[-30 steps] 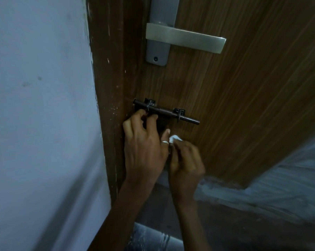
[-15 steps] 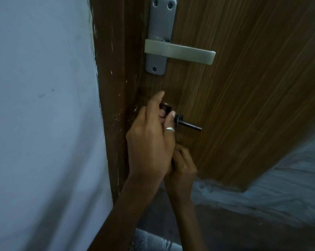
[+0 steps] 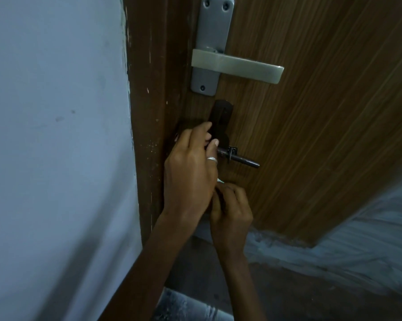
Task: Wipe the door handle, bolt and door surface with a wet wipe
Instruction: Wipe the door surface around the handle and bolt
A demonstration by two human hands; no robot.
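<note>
**Both hands at the bolt, handle flap turned up**

Left of the bolt (image 3: pixel 240 158) comes first a pale, blue-grey wall (image 3: pixel 56 135), bare but for a few faint scuffs. Next to it, still left of the bolt, runs the dark brown door frame (image 3: pixel 146 112), its edge chipped with small white flecks of paint.

The left hand (image 3: pixel 190 172) covers the bolt's left end. Its fingers are curled around the dark flat handle flap (image 3: pixel 220 114) of the bolt, which stands upright above the rod; a silver ring (image 3: pixel 212 160) sits on one finger. This hand hides the bolt's left bracket and whatever the rod enters on the frame. To the right of the fingers the rod passes through a small black bracket and ends free on the door.

Just below the bolt the right hand (image 3: pixel 230 205) is closed into a loose fist against the door, touching the left hand. A sliver of white, the wet wipe (image 3: pixel 220 181), peeks out at its top; the rest is hidden inside the fist.

Above the bolt a grey metal backplate carries the door handle (image 3: pixel 237 67), a flat lever pointing right, untouched.

The door (image 3: pixel 322 112) itself is wood-grain brown laminate, spreading right of the bolt. Below and right of it lies a grey, streaked floor (image 3: pixel 357 239), dimly lit.
</note>
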